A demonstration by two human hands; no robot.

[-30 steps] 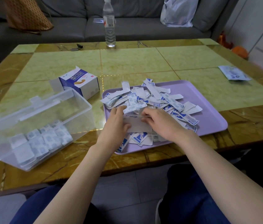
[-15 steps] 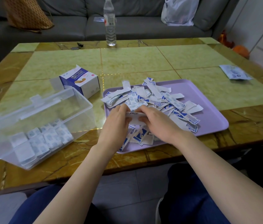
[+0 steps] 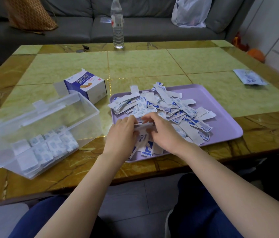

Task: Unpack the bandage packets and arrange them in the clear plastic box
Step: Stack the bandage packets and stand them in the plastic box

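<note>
A heap of white and blue bandage packets (image 3: 168, 107) covers the left half of a lilac tray (image 3: 221, 117). My left hand (image 3: 122, 133) and my right hand (image 3: 162, 133) rest side by side on the near part of the heap. Their fingertips pinch a packet (image 3: 139, 121) between them. A clear plastic box (image 3: 37, 121) lies tilted to the left of the tray, with several packets (image 3: 47, 146) lined up inside it.
An opened white and blue bandage carton (image 3: 87, 86) stands behind the box. A water bottle (image 3: 117, 23) is at the table's far edge, near a small dark object (image 3: 84, 48). A flat printed pouch (image 3: 250, 77) lies at the right. A grey sofa runs behind.
Both hands have slid a little farther up the heap, and the fingertips have closed together on one packet.
</note>
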